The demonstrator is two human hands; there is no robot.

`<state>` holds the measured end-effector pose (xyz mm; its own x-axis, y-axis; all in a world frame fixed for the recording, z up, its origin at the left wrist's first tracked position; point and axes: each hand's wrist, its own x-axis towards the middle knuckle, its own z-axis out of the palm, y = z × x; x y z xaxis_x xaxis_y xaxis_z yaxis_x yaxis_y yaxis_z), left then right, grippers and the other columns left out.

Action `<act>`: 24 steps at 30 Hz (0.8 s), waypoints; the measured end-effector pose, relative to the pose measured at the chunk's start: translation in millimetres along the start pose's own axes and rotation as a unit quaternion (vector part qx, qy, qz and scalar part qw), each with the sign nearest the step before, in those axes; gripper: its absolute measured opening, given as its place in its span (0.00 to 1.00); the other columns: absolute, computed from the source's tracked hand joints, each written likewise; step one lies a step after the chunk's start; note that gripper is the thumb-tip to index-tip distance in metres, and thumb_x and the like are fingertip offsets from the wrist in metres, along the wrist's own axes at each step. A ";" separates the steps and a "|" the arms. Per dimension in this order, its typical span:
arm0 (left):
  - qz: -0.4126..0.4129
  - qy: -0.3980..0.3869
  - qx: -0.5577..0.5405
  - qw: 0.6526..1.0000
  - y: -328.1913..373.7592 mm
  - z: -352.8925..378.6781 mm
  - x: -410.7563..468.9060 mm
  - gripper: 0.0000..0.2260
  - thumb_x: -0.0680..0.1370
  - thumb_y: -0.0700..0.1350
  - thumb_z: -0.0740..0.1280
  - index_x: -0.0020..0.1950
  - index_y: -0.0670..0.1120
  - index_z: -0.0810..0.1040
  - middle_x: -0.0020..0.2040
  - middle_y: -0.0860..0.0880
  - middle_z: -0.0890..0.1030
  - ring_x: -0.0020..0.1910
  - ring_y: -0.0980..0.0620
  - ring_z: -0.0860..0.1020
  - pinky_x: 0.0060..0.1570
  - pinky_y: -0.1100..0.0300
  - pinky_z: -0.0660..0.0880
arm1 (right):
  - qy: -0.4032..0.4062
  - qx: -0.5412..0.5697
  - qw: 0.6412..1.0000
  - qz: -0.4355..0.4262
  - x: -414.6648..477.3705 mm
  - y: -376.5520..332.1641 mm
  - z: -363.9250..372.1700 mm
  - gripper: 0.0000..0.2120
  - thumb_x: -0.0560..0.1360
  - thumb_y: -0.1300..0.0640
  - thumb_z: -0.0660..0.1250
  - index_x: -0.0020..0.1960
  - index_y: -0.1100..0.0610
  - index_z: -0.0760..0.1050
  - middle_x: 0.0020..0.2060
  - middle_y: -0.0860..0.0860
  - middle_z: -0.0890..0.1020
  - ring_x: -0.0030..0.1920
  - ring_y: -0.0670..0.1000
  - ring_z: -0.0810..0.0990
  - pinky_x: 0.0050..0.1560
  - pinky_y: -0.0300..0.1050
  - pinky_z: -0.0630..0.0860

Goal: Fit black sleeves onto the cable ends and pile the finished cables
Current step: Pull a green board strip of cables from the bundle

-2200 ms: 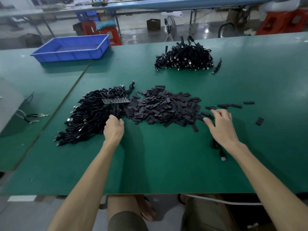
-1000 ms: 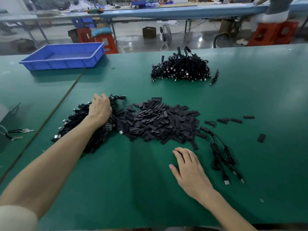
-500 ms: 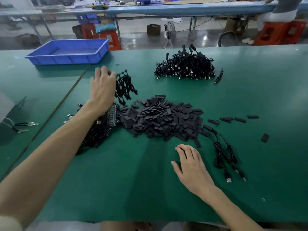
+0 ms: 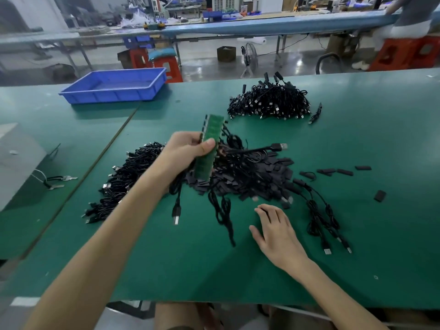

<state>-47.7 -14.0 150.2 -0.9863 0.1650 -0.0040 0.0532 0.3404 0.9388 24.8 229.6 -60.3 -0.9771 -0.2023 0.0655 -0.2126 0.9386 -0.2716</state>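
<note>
The green table [image 4: 166, 270] shows open surface along its near edge, lower centre. A cable heap [image 4: 126, 177] lies centre left, the black sleeves [image 4: 250, 179] at centre, and another cable pile [image 4: 269, 103] upper right. The left hand [image 4: 188, 148] grips a green strip [image 4: 209, 148] with cables dangling from it. The right hand [image 4: 276, 232] rests flat, fingers relaxed, just below the sleeves.

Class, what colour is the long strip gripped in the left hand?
The strip is green, shown best in the head view.

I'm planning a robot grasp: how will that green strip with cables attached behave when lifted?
The green strip looks stiff, straight in the left hand. Its hanging cables seem floppy, drooping toward the table, and may snag the sleeve pile.
</note>
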 end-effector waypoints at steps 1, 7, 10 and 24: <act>-0.014 -0.017 -0.016 1.000 -8.6 3.4 -6.5 0.08 0.79 0.48 0.69 0.49 0.43 0.82 0.40 0.50 0.86 0.38 0.55 0.85 0.38 0.67 0.78 | -0.010 -0.002 1.000 0.006 -0.4 -0.8 0.0 0.31 0.84 0.39 0.50 0.80 0.56 0.62 0.77 0.52 0.67 0.78 0.55 0.64 0.80 0.53 0.59; -0.068 -0.140 -0.042 0.987 -50.1 8.6 -26.9 0.12 0.77 0.49 0.70 0.55 0.42 0.83 0.39 0.50 0.85 0.33 0.54 0.81 0.35 0.64 0.77 | -0.005 0.094 0.996 -0.005 -0.8 3.7 -3.5 0.29 0.80 0.51 0.69 0.77 0.58 0.66 0.73 0.51 0.68 0.76 0.54 0.64 0.77 0.52 0.64; -0.047 -0.215 0.008 0.976 -57.8 3.4 -30.0 0.08 0.80 0.47 0.70 0.56 0.45 0.83 0.47 0.46 0.87 0.39 0.51 0.83 0.39 0.61 0.79 | 0.033 0.160 0.987 0.016 2.4 6.2 -6.8 0.21 0.84 0.45 0.64 0.73 0.54 0.74 0.69 0.44 0.73 0.73 0.44 0.64 0.76 0.49 0.66; -0.019 -0.296 0.269 0.917 -56.4 18.7 -12.4 0.02 0.77 0.39 0.73 0.49 0.42 0.84 0.45 0.42 0.85 0.42 0.45 0.84 0.51 0.46 0.82 | -0.024 0.524 0.851 0.000 8.8 -53.6 -68.9 0.17 0.82 0.44 0.64 0.53 0.57 0.83 0.41 0.52 0.84 0.41 0.47 0.80 0.43 0.38 0.75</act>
<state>-35.6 -17.9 90.9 -0.7402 0.5626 -0.3683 0.2467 0.7367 0.6296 28.0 196.7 21.0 -0.9710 -0.2366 0.0338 -0.0777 0.1786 -0.9809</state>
